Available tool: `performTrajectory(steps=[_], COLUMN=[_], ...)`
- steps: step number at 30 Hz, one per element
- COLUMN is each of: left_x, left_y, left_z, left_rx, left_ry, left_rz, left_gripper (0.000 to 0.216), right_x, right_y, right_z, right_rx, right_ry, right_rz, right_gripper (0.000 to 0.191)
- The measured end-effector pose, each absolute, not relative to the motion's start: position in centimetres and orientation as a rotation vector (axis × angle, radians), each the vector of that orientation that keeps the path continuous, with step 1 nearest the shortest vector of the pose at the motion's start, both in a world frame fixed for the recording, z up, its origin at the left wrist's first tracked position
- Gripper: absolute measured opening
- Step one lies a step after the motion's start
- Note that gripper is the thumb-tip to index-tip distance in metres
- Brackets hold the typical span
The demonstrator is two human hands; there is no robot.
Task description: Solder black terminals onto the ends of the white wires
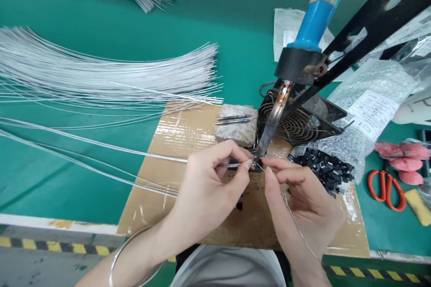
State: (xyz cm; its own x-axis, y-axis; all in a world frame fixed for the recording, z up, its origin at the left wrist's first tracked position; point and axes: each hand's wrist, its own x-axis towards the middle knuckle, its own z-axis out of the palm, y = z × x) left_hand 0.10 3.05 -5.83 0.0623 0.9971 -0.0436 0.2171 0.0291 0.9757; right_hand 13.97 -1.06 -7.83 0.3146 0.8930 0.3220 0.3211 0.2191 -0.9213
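My left hand (215, 179) pinches the end of a thin white wire (161, 157) between thumb and forefinger, just left of the soldering iron tip (264, 141). More wire strands trail off to the left beneath that hand. My right hand (303, 206) is closed on a thin silvery solder wire (296, 223), which runs back over the palm toward the wrist. The solder's front end points at the iron tip, where the fingers of both hands nearly meet. The iron (311, 24) hangs tilted in a black metal bracket (373, 22). Exactly what touches the tip is too small to tell.
Bundles of white wires (134, 74) lie at left. Behind my hands are a fibrous pad (235, 132) with dark rods and a black fan (296, 121). Black small parts (325, 168), bubble-wrap (363, 94) and orange-handled scissors (387, 190) sit right. Cardboard (151, 197) covers the table front.
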Motion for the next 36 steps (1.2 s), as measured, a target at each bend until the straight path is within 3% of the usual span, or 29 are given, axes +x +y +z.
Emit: performTrajectory(steps=[36], left_x=[0.15], left_y=[2.97], left_z=[-5.81], left_rx=[1.367], left_ry=[1.333], left_rz=[1.031], left_gripper=[0.013], right_x=[14.41], right_y=[-1.3], right_z=[-8.45], right_rx=[-1.341], right_ry=[-1.335], right_rz=[0.549], right_gripper=[0.014])
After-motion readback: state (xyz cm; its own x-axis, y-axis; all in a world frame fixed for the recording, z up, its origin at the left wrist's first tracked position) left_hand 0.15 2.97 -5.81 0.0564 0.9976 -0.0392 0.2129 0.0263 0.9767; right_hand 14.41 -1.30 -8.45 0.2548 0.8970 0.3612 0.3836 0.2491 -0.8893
